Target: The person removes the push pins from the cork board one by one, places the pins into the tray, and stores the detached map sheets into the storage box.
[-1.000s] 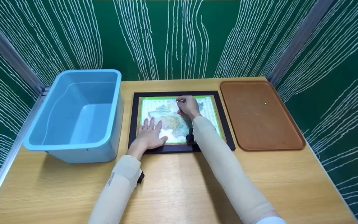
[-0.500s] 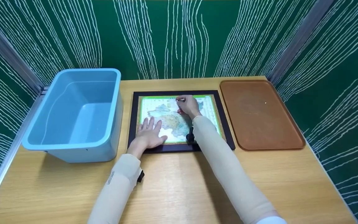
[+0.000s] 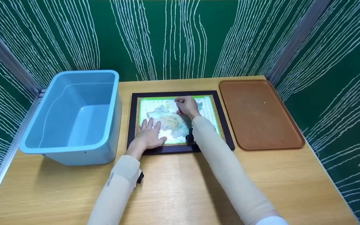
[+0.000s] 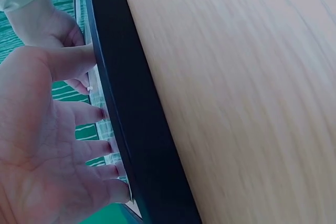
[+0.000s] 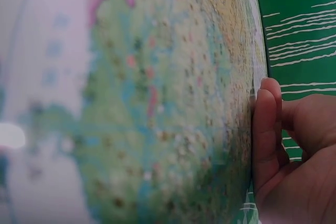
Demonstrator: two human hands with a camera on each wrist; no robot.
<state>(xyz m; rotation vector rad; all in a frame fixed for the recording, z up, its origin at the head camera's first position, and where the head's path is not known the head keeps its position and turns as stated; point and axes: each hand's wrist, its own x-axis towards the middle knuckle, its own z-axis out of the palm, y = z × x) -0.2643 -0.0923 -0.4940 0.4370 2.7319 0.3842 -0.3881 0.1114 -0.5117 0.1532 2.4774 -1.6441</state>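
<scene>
A map [image 3: 175, 123] with a bright green border lies on a cork-edged board inside a black frame [image 3: 180, 150]. My left hand [image 3: 148, 137] rests on the map's lower left with fingers spread, its fingertips touching the sheet in the left wrist view. My right hand [image 3: 188, 107] is over the map's upper middle, thumb and fingers pinched together around a small thin object [image 3: 181, 101]. That object is mostly hidden by the fingers, so its kind cannot be told. In the right wrist view the curled right hand [image 5: 294, 156] is at the map's far side.
On the left stands a deep blue plastic tub [image 3: 112, 103]. A brown tray [image 3: 258, 131] lies to the right of the frame, with a tiny pale speck on it. Green walls with white lines [image 3: 195, 40] enclose the wooden table [image 3: 173, 187] behind and at the sides.
The head view has shifted slightly. Both hands keep nearly the same places on the map, and the right hand's pinch looks unchanged.
</scene>
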